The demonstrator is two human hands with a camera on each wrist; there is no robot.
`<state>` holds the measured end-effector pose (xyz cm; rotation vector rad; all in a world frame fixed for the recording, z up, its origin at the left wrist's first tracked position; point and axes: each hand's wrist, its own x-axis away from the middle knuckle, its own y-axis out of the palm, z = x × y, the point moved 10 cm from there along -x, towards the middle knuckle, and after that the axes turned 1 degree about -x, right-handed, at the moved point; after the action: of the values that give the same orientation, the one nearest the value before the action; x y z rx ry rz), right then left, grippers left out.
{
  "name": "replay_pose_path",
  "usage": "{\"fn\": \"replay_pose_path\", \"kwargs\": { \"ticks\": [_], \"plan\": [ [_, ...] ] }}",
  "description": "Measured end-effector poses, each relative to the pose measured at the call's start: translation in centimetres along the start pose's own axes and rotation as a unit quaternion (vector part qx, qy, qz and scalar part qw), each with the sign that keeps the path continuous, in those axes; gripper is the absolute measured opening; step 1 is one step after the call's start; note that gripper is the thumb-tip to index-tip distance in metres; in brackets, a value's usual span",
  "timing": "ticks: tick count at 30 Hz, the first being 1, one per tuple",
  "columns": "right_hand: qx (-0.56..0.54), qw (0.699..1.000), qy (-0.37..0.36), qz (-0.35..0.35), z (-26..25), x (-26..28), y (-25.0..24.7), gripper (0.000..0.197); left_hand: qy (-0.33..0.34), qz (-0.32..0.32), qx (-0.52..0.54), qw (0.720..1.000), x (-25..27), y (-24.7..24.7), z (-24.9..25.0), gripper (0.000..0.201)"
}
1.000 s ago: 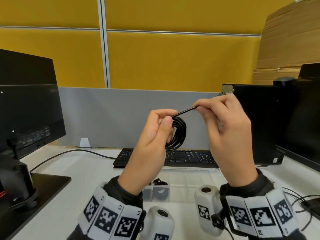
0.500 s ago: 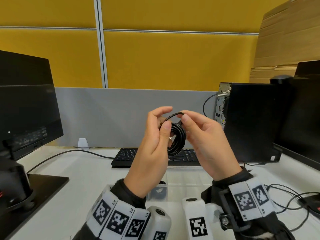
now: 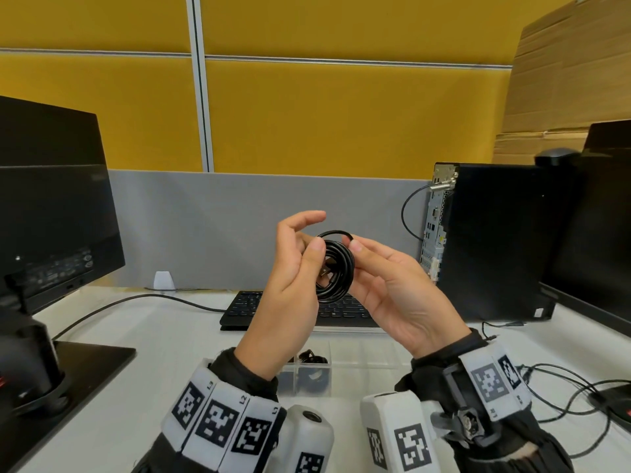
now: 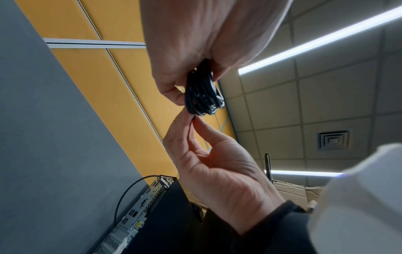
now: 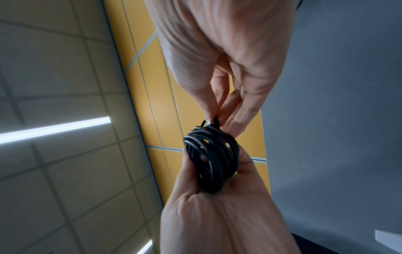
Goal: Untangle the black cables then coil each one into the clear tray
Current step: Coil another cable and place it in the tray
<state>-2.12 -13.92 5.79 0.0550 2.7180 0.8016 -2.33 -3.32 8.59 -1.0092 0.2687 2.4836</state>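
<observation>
We hold a coiled black cable [image 3: 336, 268] up between both hands, above the counter [image 3: 143, 339].

Our left hand [image 3: 290, 295] grips the coil, thumb pressed on its near side and the other fingers curled behind it, the forefinger lifted free above. Our right hand [image 3: 392, 288] pinches the top strand of the coil between thumb and fingertips; the right wrist view shows that pinch at the loop's edge. The coil hangs in the air in front of the keyboard [image 3: 327, 310]. Below our wrists lies the clear tray [image 3: 362, 356] on the counter, and black cable already sits in its left compartments. A monitor [image 3: 51, 213] stands to the left, a computer tower [image 3: 488, 240] to the right.
</observation>
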Motion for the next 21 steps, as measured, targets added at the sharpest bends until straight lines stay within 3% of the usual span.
{"fn": "replay_pose_path", "kwargs": {
  "ticks": [5, 8, 14, 19, 21],
  "plan": [
    [-0.032, 0.999, 0.026, -0.011, 0.4, -0.1, 0.1, 0.027, -0.04, -0.008, 0.036, 0.999, -0.2, 0.0, -1.2, 0.017],
    [-0.045, 0.998, 0.044, -0.019, 1.0, -0.1, 0.3, 0.023, -0.057, -0.013, 0.066, 0.996, -0.4, -0.1, -1.8, 0.026],
    [-0.083, 0.989, 0.12, 0.003, 3.6, -0.2, 0.1, 0.027, -0.079, -0.023, 0.1, 0.992, -0.9, -0.1, -3.0, 0.024],
    [-0.061, 0.987, 0.147, 0.002, 4.2, -0.1, -0.2, 0.029, -0.126, -0.056, 0.163, 0.977, -1.1, 0.2, -3.9, 0.017],
    [-0.043, 0.99, 0.136, -0.007, 4.1, 0.0, 0.1, 0.03, -0.127, -0.044, 0.13, 0.982, -1.2, -0.1, -3.9, 0.02]
  ]
}}
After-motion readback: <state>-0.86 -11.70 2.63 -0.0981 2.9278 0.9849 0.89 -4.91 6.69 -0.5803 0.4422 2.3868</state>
